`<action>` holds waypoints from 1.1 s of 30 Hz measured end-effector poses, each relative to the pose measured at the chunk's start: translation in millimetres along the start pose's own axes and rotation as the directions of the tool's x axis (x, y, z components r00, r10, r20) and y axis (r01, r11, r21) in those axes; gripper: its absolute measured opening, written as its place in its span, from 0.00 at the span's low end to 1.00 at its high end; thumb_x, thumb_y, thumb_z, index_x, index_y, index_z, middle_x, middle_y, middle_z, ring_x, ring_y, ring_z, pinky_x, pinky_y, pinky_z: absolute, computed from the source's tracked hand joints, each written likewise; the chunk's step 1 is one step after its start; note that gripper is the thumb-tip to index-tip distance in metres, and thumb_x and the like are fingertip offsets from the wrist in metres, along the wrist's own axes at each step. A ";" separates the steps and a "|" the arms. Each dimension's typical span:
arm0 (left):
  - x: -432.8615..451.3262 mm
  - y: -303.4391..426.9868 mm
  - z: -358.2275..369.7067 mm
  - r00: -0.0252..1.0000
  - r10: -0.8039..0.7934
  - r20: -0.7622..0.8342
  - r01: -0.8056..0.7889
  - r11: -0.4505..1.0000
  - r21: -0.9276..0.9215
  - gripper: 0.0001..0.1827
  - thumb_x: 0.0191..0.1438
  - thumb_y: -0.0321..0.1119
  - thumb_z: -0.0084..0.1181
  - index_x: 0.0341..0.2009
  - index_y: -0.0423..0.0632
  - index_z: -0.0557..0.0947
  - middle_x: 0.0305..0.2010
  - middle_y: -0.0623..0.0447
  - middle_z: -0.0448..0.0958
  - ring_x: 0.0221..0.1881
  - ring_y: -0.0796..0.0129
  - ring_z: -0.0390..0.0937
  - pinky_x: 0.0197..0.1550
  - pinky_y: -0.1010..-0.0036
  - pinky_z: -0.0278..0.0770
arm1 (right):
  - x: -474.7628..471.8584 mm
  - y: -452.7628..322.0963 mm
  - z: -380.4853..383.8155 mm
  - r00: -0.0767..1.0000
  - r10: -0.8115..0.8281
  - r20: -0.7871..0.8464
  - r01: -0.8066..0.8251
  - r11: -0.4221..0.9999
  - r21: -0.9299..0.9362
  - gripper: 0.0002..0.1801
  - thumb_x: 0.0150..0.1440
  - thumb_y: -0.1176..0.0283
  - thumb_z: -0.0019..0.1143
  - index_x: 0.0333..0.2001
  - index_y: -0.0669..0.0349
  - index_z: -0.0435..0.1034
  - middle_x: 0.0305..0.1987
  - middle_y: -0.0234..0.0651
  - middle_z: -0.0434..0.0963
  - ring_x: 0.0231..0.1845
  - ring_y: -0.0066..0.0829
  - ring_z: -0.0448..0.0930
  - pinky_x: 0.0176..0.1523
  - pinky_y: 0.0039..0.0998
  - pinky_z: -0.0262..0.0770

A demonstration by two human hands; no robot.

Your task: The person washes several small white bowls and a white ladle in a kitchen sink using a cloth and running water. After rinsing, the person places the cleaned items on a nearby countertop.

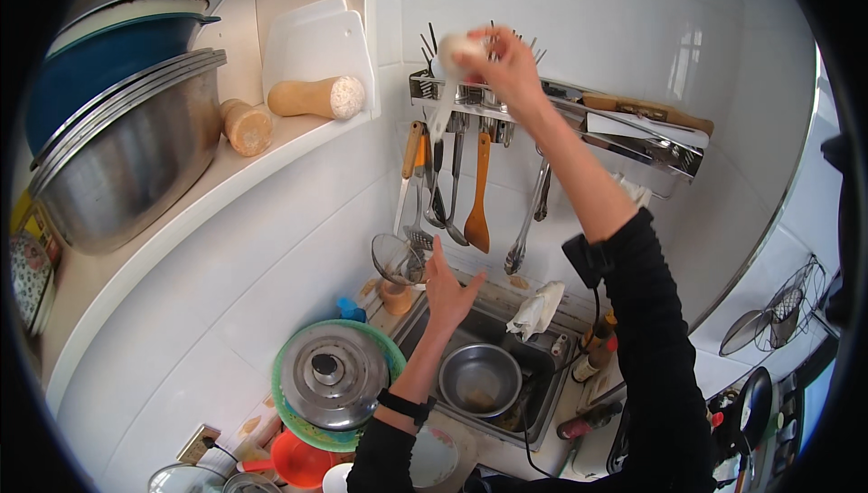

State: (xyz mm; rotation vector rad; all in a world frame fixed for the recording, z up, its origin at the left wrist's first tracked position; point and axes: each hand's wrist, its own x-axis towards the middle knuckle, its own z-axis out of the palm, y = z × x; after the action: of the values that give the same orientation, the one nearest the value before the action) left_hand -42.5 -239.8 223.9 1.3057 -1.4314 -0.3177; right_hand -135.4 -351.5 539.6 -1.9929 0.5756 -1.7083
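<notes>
High in front of the wall rack (505,113), my right hand (505,62) grips a pale ladle-like utensil (444,103), blurred, by its rounded end. Its narrow part points down across the front of the rack. Lower down, my left hand (449,293) is raised over the back of the sink (546,418), forefinger up and thumb apart, holding nothing. A wire strainer (391,259) hangs close beside those fingers. Between the hands hang a wooden spatula (479,215), a slotted turner (418,235) and metal ladles (456,232). A steel bowl (480,381) sits in the sink.
A shelf (271,161) at left carries stacked steel basins (135,154), white cutting boards (315,52) and two squashes. Below it, a lidded pot (336,371) sits in a green basin, near a red ladle (302,459). Bottles (590,418) stand right of the sink; a cable crosses there.
</notes>
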 end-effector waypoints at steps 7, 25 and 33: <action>65.6 13.7 -3.0 0.994 0.099 0.048 -0.098 0.995 -0.021 0.52 0.51 0.43 0.64 0.72 0.38 0.51 0.67 0.32 0.59 0.67 0.39 0.61 0.66 0.56 0.62 | 78.1 -3.9 20.8 0.967 -0.188 -0.172 0.137 0.952 -0.275 0.23 0.47 0.64 0.69 0.47 0.57 0.73 0.39 0.37 0.81 0.30 0.29 0.85 0.37 0.28 0.80; 112.3 16.6 -3.6 0.974 0.220 0.046 -0.218 0.975 -0.049 0.38 0.54 0.37 0.62 0.68 0.42 0.64 0.63 0.33 0.67 0.64 0.40 0.67 0.63 0.57 0.67 | 84.1 104.1 44.0 0.984 -0.146 0.104 0.169 0.563 -0.809 0.11 0.52 0.74 0.60 0.40 0.62 0.76 0.47 0.48 0.77 0.50 0.49 0.78 0.52 0.44 0.78; 44.4 0.0 -13.5 0.950 0.120 0.287 -0.045 0.966 -0.256 0.23 0.53 0.39 0.65 0.54 0.48 0.80 0.46 0.44 0.82 0.44 0.57 0.83 0.46 0.66 0.79 | 22.9 88.7 54.4 0.787 -0.565 0.248 0.463 0.275 -0.842 0.23 0.47 0.78 0.58 0.50 0.64 0.74 0.60 0.49 0.73 0.63 0.52 0.68 0.63 0.44 0.70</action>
State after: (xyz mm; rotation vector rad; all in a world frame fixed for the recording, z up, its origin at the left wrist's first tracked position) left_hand -21.2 -270.0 251.9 1.0203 -1.6370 -0.6394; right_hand -80.3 -433.0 499.0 -3.1366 1.1195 -2.1429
